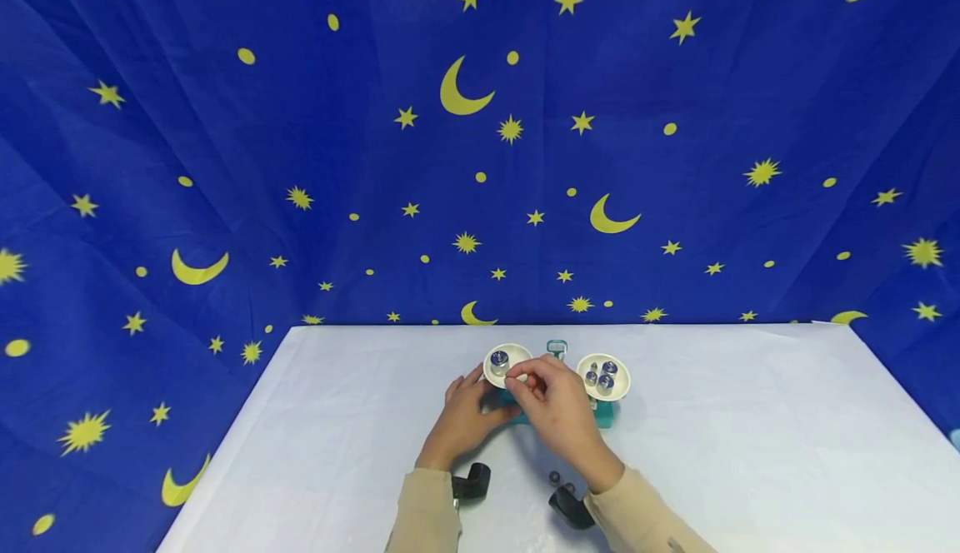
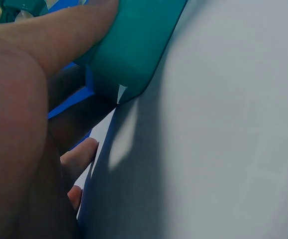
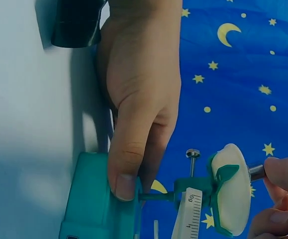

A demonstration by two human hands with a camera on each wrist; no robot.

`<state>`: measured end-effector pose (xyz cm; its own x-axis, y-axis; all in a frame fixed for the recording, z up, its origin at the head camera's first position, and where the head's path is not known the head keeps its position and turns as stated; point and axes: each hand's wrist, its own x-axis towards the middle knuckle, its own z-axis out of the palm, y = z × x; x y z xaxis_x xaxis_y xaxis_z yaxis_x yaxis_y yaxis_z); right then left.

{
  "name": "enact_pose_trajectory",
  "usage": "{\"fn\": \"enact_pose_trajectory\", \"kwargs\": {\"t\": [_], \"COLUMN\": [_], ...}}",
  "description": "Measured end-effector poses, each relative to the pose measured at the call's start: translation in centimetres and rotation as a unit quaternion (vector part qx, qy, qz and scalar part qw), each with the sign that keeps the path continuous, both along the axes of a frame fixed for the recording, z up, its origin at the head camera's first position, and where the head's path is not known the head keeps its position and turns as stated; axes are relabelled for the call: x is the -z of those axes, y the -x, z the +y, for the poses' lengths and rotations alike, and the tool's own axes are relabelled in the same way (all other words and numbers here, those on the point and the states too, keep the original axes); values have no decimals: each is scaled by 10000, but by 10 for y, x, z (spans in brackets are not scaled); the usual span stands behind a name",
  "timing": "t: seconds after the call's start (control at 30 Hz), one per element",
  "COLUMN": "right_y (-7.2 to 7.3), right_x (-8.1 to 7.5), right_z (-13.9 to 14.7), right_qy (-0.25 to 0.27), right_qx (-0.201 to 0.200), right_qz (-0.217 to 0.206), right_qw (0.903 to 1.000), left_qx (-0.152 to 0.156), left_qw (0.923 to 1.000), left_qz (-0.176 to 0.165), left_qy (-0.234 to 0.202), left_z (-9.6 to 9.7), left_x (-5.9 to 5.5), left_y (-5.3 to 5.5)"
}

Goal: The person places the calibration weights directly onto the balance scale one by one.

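A teal balance scale [image 1: 604, 415] with two white pans stands on the table. My left hand [image 1: 467, 421] grips the left end of its base [image 2: 134, 45], thumb on top and fingers behind. At the left pan [image 3: 232, 199], my right hand [image 1: 558, 411] pinches a small metal weight [image 3: 256, 172] between thumb and fingertips, right at the pan's surface. A larger silver weight [image 1: 499, 361] stands in that pan. Several metal weights [image 1: 606, 383] of different sizes sit in the right pan [image 1: 625, 378].
Two small dark weights [image 1: 554, 477] lie on the white table [image 1: 750, 453] near my right forearm. Black wrist devices [image 1: 471, 482] show beside both sleeves. A blue cloth [image 1: 360, 161] with yellow stars and moons hangs behind the table.
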<state>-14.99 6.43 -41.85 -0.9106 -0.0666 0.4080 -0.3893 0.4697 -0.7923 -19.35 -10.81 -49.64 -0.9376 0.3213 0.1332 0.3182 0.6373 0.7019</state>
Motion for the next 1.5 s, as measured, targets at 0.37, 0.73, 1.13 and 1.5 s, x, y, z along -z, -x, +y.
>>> {"fn": "enact_pose_trajectory", "kwargs": {"t": [0.37, 0.73, 1.13, 1.5], "right_y": [4, 6, 7, 10], "right_x": [2, 4, 4, 1], "right_z": [-7, -13, -14, -14], "right_qy": [-289, -659, -809, -921], "right_qx": [316, 531, 590, 595], "right_qz": [278, 469, 259, 139], "right_qw": [9987, 9953, 9946, 9939], "left_qx": [-21, -25, 40, 56], "left_qw": [10000, 10000, 10000, 10000], "left_qz": [8, -20, 66, 24], "left_qy": [-12, 39, 51, 75], "left_z": [-1, 0, -1, -1], "left_x": [-1, -2, -1, -2], "left_y": [-2, -2, -2, -1]}}
